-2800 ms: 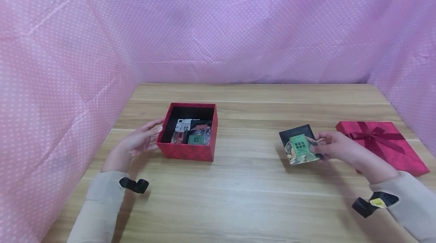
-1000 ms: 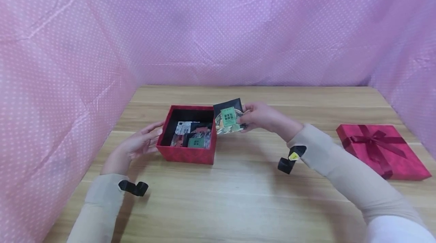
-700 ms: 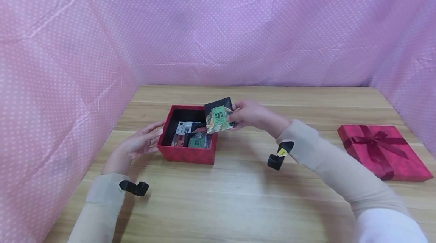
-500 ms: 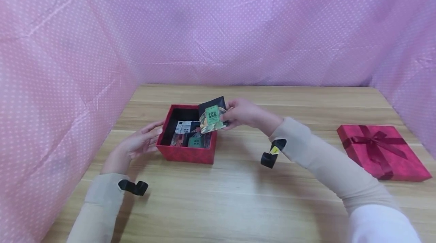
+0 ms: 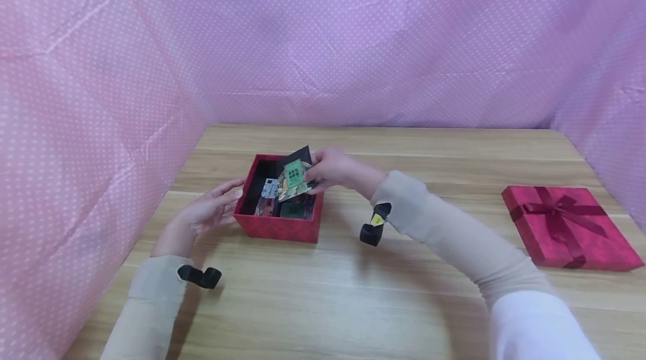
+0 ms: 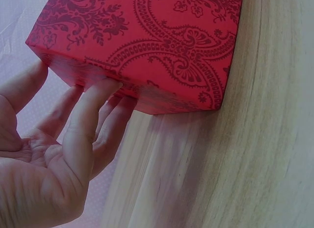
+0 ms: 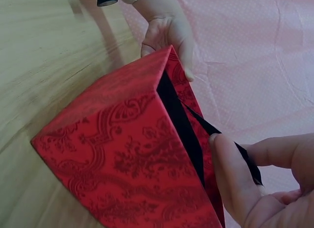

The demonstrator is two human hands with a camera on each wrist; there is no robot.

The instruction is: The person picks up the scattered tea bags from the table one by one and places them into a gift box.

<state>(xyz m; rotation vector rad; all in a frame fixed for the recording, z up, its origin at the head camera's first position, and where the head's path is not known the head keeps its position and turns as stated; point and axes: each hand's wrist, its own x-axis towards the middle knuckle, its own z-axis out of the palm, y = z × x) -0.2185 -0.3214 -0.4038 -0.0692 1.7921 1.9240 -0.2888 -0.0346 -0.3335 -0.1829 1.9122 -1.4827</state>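
An open red patterned box (image 5: 277, 227) stands on the wooden table (image 5: 353, 292) left of the middle; several small printed packets (image 5: 272, 203) lie inside it. My right hand (image 5: 328, 170) pinches a black packet with a green label (image 5: 294, 178) over the box's right side. In the right wrist view the right hand's fingers (image 7: 235, 184) hold the packet's thin black edge (image 7: 245, 156) above the box's rim (image 7: 174, 110). My left hand (image 5: 212, 210) rests with straight fingers against the box's left wall; the left wrist view shows its fingertips (image 6: 105, 88) touching the box (image 6: 162, 46).
A flat red lid with a dark red ribbon bow (image 5: 567, 225) lies at the table's right edge. Pink dotted cloth (image 5: 323, 40) walls the table at the back and on both sides.
My right hand has carried the packet from the right of the table, beside the lid, leftward to above the box. The left hand and the box have stayed in place.
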